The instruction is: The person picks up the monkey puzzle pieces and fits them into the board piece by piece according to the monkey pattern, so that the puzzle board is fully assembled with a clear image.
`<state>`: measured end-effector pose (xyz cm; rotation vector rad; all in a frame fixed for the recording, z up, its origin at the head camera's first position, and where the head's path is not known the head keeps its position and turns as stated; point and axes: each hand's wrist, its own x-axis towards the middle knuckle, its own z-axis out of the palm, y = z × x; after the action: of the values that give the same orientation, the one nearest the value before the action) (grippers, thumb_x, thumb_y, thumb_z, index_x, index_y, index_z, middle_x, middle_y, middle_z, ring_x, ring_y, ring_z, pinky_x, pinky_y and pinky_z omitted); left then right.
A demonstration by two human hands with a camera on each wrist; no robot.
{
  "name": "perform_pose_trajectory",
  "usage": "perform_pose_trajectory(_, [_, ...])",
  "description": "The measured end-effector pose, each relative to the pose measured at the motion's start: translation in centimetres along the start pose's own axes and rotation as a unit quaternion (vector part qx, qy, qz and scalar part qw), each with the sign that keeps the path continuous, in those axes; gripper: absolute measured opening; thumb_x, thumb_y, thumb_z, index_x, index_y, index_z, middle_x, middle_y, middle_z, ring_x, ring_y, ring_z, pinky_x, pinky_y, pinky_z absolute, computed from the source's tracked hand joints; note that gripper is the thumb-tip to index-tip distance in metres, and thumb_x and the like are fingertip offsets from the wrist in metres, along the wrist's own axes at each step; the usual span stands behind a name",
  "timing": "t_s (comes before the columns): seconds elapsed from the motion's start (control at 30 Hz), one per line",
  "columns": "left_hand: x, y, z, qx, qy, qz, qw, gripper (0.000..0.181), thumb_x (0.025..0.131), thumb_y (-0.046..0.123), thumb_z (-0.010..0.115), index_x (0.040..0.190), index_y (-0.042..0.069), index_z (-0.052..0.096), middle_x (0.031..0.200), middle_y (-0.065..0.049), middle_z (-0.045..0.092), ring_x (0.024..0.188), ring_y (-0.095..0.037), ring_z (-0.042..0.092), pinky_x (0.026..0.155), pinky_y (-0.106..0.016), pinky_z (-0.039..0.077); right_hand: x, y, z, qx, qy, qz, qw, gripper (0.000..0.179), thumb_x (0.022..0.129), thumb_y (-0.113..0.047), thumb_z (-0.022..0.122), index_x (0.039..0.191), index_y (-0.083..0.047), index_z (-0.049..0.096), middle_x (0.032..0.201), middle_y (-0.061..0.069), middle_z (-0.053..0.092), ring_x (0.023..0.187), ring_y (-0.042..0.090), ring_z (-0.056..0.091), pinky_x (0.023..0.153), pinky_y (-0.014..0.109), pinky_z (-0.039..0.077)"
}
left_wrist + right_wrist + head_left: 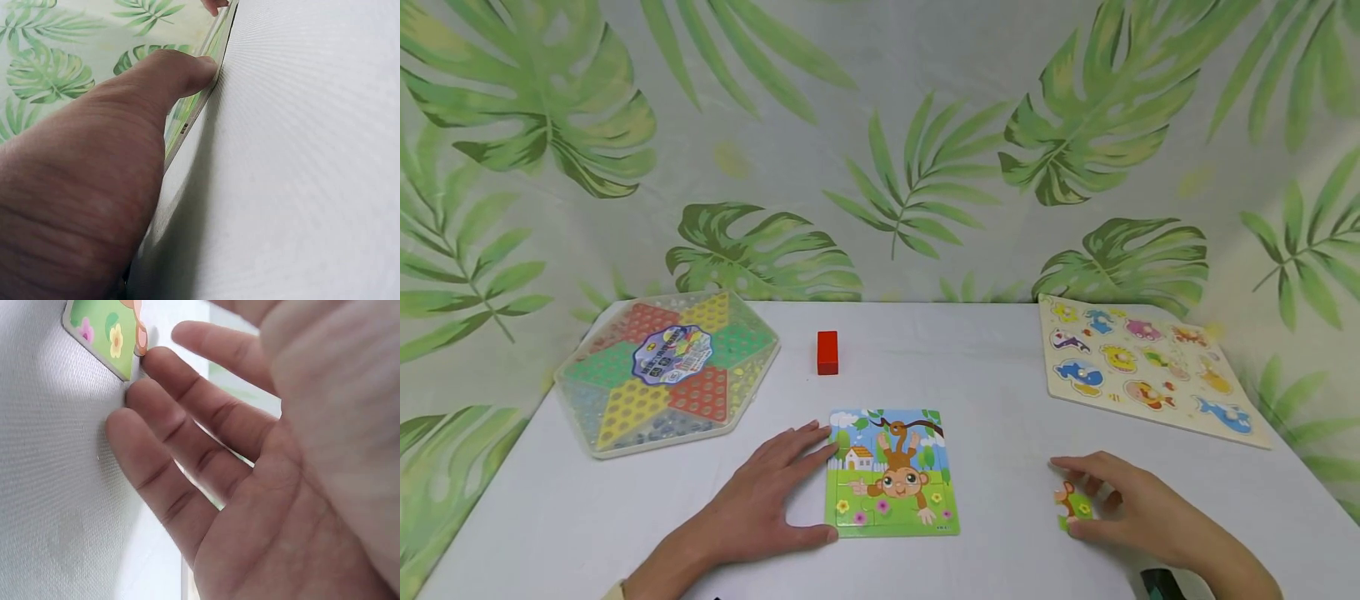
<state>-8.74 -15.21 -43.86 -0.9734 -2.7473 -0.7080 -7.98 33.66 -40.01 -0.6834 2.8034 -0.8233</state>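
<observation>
A square jigsaw puzzle [892, 472] with an upside-down monkey lies flat on the table in the head view. My left hand [767, 492] is at its left side with fingers spread, fingertips by the left edge and thumb at the lower left corner. In the left wrist view the thumb [181, 72] rests against the puzzle's edge. To the right, my right hand [1127, 508] stands around a loose puzzle piece [1075, 506] with green ground and a yellow flower. Its thumb is at the piece's near edge; the index finger is apart from it. In the right wrist view the fingers [153, 447] are loosely bent beside the piece.
A hexagonal Chinese checkers board [662, 371] lies at the back left. Behind the puzzle stands a red block [827, 352]. A wooden animal peg puzzle [1142, 358] lies at the back right. A dark object [1161, 583] shows beneath the right wrist. Leaf-patterned cloth hangs behind.
</observation>
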Motion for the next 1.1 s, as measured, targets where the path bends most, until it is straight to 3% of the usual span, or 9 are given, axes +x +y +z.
perform_pose_trajectory(0.5, [0.01, 0.16, -0.10, -0.007, -0.005, -0.006, 0.9999, 0.087, 0.082, 0.065, 0.076, 0.152, 0.018, 0.053, 0.160, -0.001, 0.045, 0.150, -0.027, 0.039, 0.119, -0.052, 0.038, 0.17, 0.18, 0.30, 0.000, -0.005, -0.013, 0.9999, 0.056, 0.085, -0.039, 0.084, 0.134, -0.017, 0.065, 0.109, -0.014, 0.061, 0.091, 0.000, 0.054, 0.071, 0.020, 0.052])
perform_pose_trajectory(0.9, [0.10, 0.15, -0.12, -0.007, -0.012, -0.008, 0.9999, 0.087, 0.083, 0.066, 0.074, 0.152, 0.018, 0.053, 0.160, 0.000, 0.045, 0.151, -0.027, 0.038, 0.120, -0.052, 0.037, 0.09, -0.24, 0.23, 0.002, -0.008, 0.015, 0.9999, 0.057, 0.084, -0.040, 0.084, 0.132, -0.015, 0.066, 0.110, -0.013, 0.065, 0.091, 0.000, 0.054, 0.073, 0.020, 0.053])
perform_pose_trajectory(1.1, [0.07, 0.15, -0.12, -0.010, -0.015, -0.009, 0.9998, 0.087, 0.083, 0.067, 0.074, 0.152, 0.018, 0.052, 0.161, 0.000, 0.044, 0.151, -0.027, 0.038, 0.119, -0.053, 0.037, 0.16, -0.23, 0.54, -0.001, 0.010, -0.021, 0.9997, 0.051, 0.083, -0.033, 0.086, 0.128, -0.015, 0.068, 0.105, -0.014, 0.062, 0.090, 0.001, 0.054, 0.071, 0.020, 0.053])
